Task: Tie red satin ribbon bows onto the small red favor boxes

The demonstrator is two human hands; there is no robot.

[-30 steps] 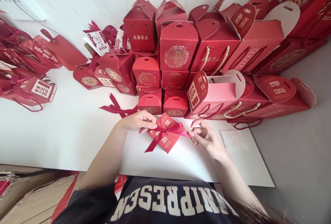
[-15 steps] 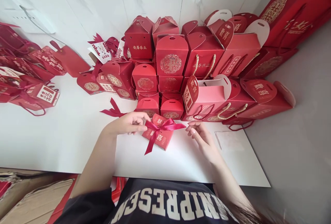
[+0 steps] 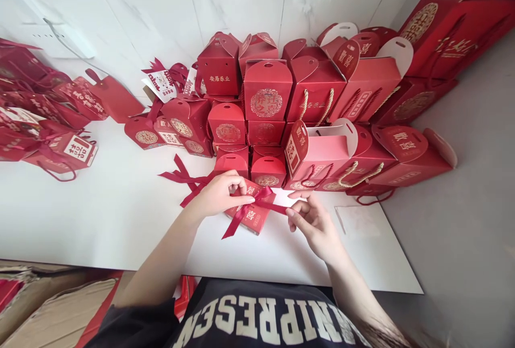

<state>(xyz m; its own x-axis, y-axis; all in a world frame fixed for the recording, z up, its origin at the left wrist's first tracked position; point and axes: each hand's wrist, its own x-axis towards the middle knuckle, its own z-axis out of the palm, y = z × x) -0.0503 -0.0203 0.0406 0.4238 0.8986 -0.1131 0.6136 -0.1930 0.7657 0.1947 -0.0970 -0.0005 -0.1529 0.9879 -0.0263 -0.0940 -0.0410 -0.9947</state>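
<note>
A small flat red gift box (image 3: 259, 220) with pale printed characters lies at a slant on the white table. Across it runs a dark red satin ribbon (image 3: 273, 207), tied in a bow. My left hand (image 3: 222, 191) reaches over the box's upper left part, thumb and fingers pinched at the bow beside its knot. One tail of the ribbon is stretched out to the right, its tip held between thumb and finger of my right hand (image 3: 313, 226). Another tail hangs off the box's lower left corner. The fingers of my left hand hide part of the bow.
Stacked red gift boxes (image 3: 268, 93) stand close behind my hands. More ribbon (image 3: 183, 175) lies left of the flat box. Further left is a group of red bags and boxes (image 3: 60, 152). A clear flat packet (image 3: 358, 220) rests at the right, near the grey wall (image 3: 462, 230).
My left hand has moved right, from the box's left side onto the bow. My right hand has taken hold of the right ribbon tail, which now slopes down and looks taut.
</note>
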